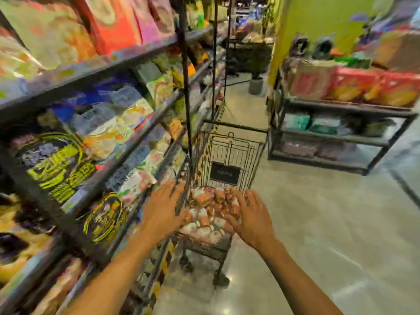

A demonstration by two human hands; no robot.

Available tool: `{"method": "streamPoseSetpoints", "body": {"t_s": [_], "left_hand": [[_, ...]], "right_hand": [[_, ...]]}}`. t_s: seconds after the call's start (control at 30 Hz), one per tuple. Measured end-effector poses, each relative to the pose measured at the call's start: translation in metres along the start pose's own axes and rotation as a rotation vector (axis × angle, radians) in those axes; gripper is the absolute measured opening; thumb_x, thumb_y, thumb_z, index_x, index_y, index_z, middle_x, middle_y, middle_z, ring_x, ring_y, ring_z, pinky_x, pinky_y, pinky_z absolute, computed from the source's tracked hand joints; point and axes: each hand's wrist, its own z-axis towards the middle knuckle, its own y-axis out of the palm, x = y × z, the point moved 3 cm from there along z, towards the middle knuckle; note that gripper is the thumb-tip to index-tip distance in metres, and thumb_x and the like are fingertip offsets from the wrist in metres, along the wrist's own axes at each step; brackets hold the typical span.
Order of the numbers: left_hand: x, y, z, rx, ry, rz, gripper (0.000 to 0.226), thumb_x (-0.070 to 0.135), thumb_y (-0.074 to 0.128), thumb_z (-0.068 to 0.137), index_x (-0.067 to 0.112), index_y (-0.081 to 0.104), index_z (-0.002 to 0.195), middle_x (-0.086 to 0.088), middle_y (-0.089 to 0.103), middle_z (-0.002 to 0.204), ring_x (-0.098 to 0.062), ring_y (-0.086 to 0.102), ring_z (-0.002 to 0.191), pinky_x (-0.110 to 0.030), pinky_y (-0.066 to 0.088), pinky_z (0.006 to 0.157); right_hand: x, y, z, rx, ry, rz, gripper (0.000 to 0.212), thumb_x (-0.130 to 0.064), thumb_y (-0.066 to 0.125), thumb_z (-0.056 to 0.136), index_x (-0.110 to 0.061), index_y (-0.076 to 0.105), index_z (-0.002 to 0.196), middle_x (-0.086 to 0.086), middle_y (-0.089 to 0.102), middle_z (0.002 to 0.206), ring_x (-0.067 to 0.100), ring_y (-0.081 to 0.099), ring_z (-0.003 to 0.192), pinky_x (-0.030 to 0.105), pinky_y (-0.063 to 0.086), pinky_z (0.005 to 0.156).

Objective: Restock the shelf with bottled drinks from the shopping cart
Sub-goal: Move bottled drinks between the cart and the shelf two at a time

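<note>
- Step in hand, by my judgement: the reach to pick up. The left hand [162, 210] and right hand [251, 214] hover with fingers spread apart, holding nothing.
- The heaped orange-and-white bottled drinks [209, 212] fill the black wire shopping cart [229, 151], lower centre of frame.
- Next move: close on a bottle and carry it to the dark metal shelf [109, 155] at frame left.
- Blur hides which way the bottles' long axes and caps point.

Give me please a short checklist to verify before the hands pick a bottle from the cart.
1. Hands free: left hand and right hand are open and hold nothing: ok.
2. Stock present: bottles fill the shopping cart: ok.
3. Hands near the bottles: ok.
4. Cart beside the shelf: ok.
5. Free space for bottles on the shelf: cannot tell, it looks packed and blurred.
6. How each bottle lies: cannot tell, blurred.
</note>
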Motion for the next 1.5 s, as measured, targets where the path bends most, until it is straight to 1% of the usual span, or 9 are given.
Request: {"method": "streamPoseSetpoints", "body": {"t_s": [0.43,0.57,0.67,0.77,0.83,0.97,1.13,1.33,1.5], "left_hand": [[-0.026,0.121,0.151,-0.183,0.029,-0.101,0.078,0.063,0.045,0.095,0.021,0.03,0.16,-0.01,0.036,0.162,-0.031,0.035,0.148,-0.047,0.033,0.117],[-0.053,0.178,0.204,-0.338,0.047,-0.114,0.078,0.059,0.039,0.092,0.019,0.031,0.159,-0.011,0.036,0.162,-0.033,0.036,0.148,-0.05,0.038,0.116],[-0.066,0.218,0.24,-0.43,0.117,-0.111,0.069,0.047,0.047,0.092,0.011,0.046,0.15,-0.016,0.054,0.148,-0.036,0.054,0.132,-0.051,0.053,0.102],[-0.07,0.255,0.264,-0.476,0.136,-0.15,0.069,0.034,0.068,0.088,0.011,0.047,0.15,-0.015,0.058,0.143,-0.034,0.057,0.129,-0.049,0.053,0.101],[-0.072,0.276,0.275,-0.502,0.123,-0.124,0.07,0.034,0.078,0.081,0.012,0.054,0.144,-0.015,0.063,0.135,-0.033,0.064,0.116,-0.044,0.058,0.091],[-0.087,0.334,0.274,-0.731,0.149,-0.095,0.074,0.051,0.057,0.095,0.025,0.029,0.159,-0.009,0.037,0.162,-0.032,0.035,0.147,-0.047,0.037,0.116],[-0.108,0.395,0.265,-0.821,0.114,-0.147,0.075,0.05,0.06,0.095,0.022,0.029,0.158,-0.004,0.04,0.16,-0.027,0.035,0.147,-0.052,0.035,0.118],[-0.122,0.465,0.243,-1.006,0.02,-0.231,0.062,0.033,0.064,0.096,0.016,0.041,0.152,-0.011,0.058,0.142,-0.031,0.051,0.132,-0.035,0.042,0.097],[-0.131,0.524,0.223,-1.145,-0.149,-0.313,0.05,0.022,0.067,0.095,0.018,0.052,0.142,-0.008,0.064,0.118,-0.027,0.061,0.11,-0.032,0.044,0.083]], "right_hand": [[0.069,0.102,0.126,-0.129,0.101,0.034,0.084,-0.062,0.055,0.095,-0.023,0.022,0.162,0.011,0.022,0.169,0.035,0.018,0.156,0.046,0.018,0.128],[0.082,0.151,0.167,-0.175,0.184,0.057,0.081,-0.068,0.035,0.094,-0.024,0.024,0.161,0.011,0.029,0.166,0.035,0.023,0.154,0.05,0.03,0.124],[0.087,0.186,0.188,-0.2,0.263,0.095,0.083,-0.071,0.028,0.098,-0.025,0.009,0.165,0.012,0.02,0.17,0.035,0.017,0.157,0.049,0.025,0.126],[0.091,0.226,0.199,-0.264,0.333,0.129,0.093,-0.062,0.049,0.099,-0.032,-0.013,0.162,0.013,0.008,0.173,0.037,0.014,0.157,0.052,0.025,0.126],[0.092,0.253,0.203,-0.303,0.362,0.131,0.093,-0.06,0.054,0.097,-0.028,-0.002,0.164,0.015,0.012,0.172,0.038,0.019,0.156,0.053,0.03,0.123],[0.093,0.302,0.207,-0.367,0.446,0.206,0.079,-0.062,0.056,0.091,-0.026,0.031,0.157,0.009,0.03,0.164,0.033,0.031,0.15,0.05,0.04,0.115],[0.094,0.364,0.202,-0.408,0.534,0.273,0.084,-0.065,0.052,0.094,-0.025,0.023,0.162,0.008,0.028,0.165,0.03,0.03,0.151,0.048,0.04,0.117],[0.099,0.446,0.173,-0.601,0.663,0.323,0.077,-0.054,0.055,0.096,-0.021,0.024,0.159,0.013,0.033,0.162,0.036,0.032,0.149,0.056,0.042,0.114],[0.11,0.501,0.147,-0.612,1.03,0.718,0.056,-0.066,0.06,0.093,-0.037,0.045,0.139,-0.002,0.064,0.13,0.022,0.066,0.113,0.046,0.06,0.091]]}}
